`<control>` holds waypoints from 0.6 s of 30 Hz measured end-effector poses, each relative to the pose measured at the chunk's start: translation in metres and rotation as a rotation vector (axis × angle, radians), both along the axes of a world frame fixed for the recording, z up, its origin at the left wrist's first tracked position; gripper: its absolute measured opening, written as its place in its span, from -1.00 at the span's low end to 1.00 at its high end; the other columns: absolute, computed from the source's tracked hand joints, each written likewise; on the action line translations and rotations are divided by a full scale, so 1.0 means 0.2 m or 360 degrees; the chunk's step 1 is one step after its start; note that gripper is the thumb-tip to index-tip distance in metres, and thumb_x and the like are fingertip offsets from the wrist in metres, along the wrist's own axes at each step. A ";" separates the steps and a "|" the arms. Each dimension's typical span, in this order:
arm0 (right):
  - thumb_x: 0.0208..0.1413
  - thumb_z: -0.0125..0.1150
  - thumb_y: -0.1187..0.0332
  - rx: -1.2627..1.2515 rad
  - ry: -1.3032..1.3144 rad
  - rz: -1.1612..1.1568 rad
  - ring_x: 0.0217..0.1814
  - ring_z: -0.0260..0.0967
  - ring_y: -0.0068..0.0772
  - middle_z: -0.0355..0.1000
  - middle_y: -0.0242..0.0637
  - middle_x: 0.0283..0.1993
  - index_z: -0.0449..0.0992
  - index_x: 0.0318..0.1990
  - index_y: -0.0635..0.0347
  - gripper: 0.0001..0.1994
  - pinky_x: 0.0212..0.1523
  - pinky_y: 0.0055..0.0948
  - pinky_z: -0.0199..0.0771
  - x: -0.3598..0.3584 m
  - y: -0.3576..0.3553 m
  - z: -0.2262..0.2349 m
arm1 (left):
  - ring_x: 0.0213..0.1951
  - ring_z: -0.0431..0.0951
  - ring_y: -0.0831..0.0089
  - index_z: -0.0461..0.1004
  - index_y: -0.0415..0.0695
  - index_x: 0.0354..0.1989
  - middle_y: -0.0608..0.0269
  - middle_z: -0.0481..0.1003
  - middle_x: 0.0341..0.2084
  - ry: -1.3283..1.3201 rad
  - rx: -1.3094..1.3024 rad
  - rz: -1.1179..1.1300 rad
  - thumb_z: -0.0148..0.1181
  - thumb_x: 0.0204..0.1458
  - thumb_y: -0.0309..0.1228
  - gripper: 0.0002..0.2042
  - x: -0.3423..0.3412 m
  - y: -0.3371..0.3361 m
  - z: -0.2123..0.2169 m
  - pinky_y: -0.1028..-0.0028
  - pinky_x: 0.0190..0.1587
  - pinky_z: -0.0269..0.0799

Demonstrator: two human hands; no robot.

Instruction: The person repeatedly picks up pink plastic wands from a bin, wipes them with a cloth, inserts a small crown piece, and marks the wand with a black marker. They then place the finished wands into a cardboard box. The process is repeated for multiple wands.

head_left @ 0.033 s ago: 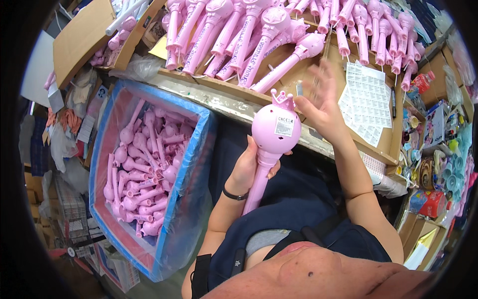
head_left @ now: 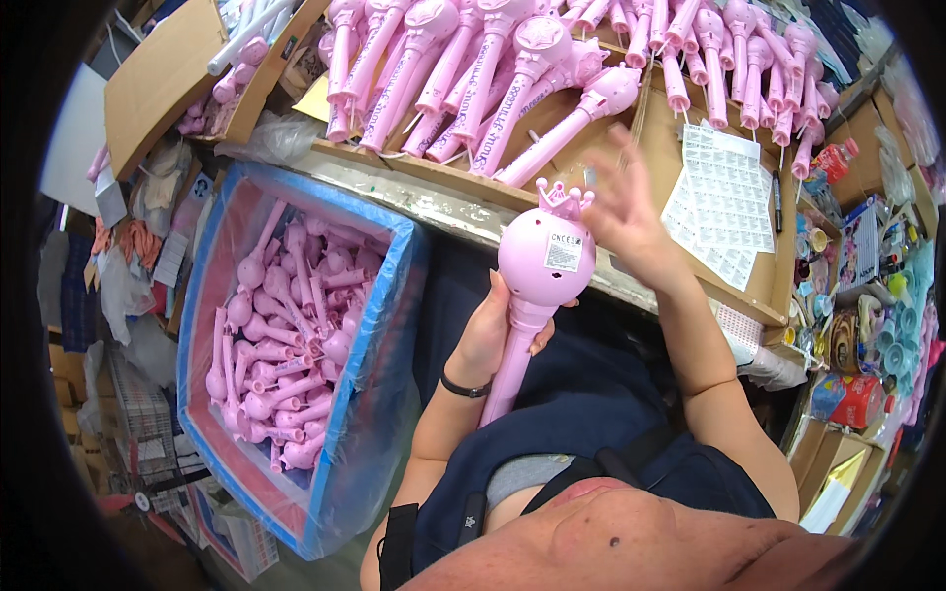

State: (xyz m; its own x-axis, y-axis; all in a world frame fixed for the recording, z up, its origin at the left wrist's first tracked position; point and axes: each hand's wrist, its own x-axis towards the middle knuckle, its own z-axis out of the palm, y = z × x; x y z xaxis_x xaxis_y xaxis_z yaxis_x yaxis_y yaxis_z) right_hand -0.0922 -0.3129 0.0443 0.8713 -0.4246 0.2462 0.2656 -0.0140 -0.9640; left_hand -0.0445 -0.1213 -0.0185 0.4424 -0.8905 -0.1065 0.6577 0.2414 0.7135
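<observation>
My left hand (head_left: pixel 490 335) grips a pink toy wand (head_left: pixel 537 295) by its handle, the fingers wrapped and clamped around the shaft just below the round head. The wand stands nearly upright in front of my chest, its handle running down past my wrist, where a dark band (head_left: pixel 463 387) sits. The round head carries a small white sticker (head_left: pixel 564 251) on its face and a little pink crown (head_left: pixel 563 200) on top.

My right hand (head_left: pixel 621 212) is raised just beyond the wand's head, to the right of the crown, its fingers spread apart and holding nothing that I can make out; the hand is blurred, so I cannot tell whether a fingertip touches the crown.

Beyond my right fingers lies the cardboard-covered surface (head_left: pixel 650 148), and on it, just right of that hand, a white sheet of small stickers (head_left: pixel 724 202). Farther out, past both hands, a heap of the same pink wands (head_left: pixel 473 69) lies with handles pointing toward me, and a row of smaller pink pieces (head_left: pixel 749 89) spreads off to the right.

Left of my left fingers, lower than the surface, stands a box lined with blue plastic (head_left: pixel 379 345), and inside it a pile of pink wand parts (head_left: pixel 281 335). Under my forearms is my dark apron (head_left: pixel 591 394).
</observation>
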 end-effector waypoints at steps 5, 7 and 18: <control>0.15 0.26 0.24 -0.0174 0.0185 0.0309 0.13 0.28 -0.31 0.24 -0.07 0.16 -0.13 0.40 0.26 -0.19 0.14 -0.39 0.30 0.02 0.08 -0.09 | -0.12 0.44 0.30 0.02 -0.19 0.30 -0.05 0.35 0.02 -0.0599 0.0055 0.0581 0.02 0.08 0.17 -0.21 0.02 -0.05 0.03 0.42 -0.12 0.42; 0.24 0.15 0.17 -0.0015 0.0221 0.0342 0.17 0.28 -0.30 0.23 -0.02 0.20 -0.06 0.38 0.32 -0.29 0.17 -0.39 0.28 0.04 0.09 -0.11 | 0.25 0.21 0.22 -0.23 -0.17 0.39 -0.05 0.11 0.24 -0.0739 0.0106 0.0701 0.45 -0.18 0.05 0.12 0.06 -0.06 0.05 0.29 0.22 0.27; 0.30 0.03 0.11 0.0528 -0.0156 0.0342 0.45 -0.12 -0.26 -0.06 -0.06 0.40 -0.39 0.44 0.19 -0.19 0.41 -0.31 -0.14 0.00 0.27 -0.31 | 0.10 0.35 0.29 0.17 -0.20 0.23 0.11 0.26 0.10 -0.1340 0.0171 0.1283 0.39 -0.12 -0.37 -0.29 0.13 -0.12 0.02 0.32 0.12 0.35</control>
